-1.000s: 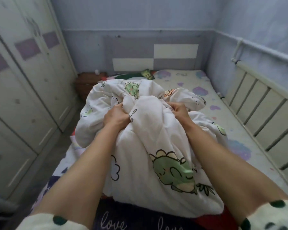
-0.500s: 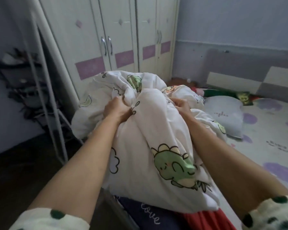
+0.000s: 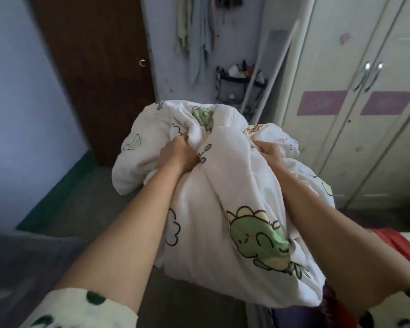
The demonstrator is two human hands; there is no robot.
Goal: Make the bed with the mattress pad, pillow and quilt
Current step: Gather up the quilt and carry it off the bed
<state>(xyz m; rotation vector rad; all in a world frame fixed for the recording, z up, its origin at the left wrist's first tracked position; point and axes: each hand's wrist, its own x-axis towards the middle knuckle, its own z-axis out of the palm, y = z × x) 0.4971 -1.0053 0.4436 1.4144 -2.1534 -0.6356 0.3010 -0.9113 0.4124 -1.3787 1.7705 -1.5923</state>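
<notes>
We hold the quilt (image 3: 225, 209), soft white dinosaur-print cotton, bunched and puffy; left hand (image 3: 179, 155) and right hand (image 3: 269, 152) each fisted tight in its folds.

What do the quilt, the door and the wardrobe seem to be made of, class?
Quilt: soft padded fabric, probably cotton, matt; it bunches into puffy folds where both hands grip it.
Door: looks like dark brown wood or veneer, smooth.
Wardrobe: likely painted or laminated board, cream with purple panels and shiny metal handles.
</notes>
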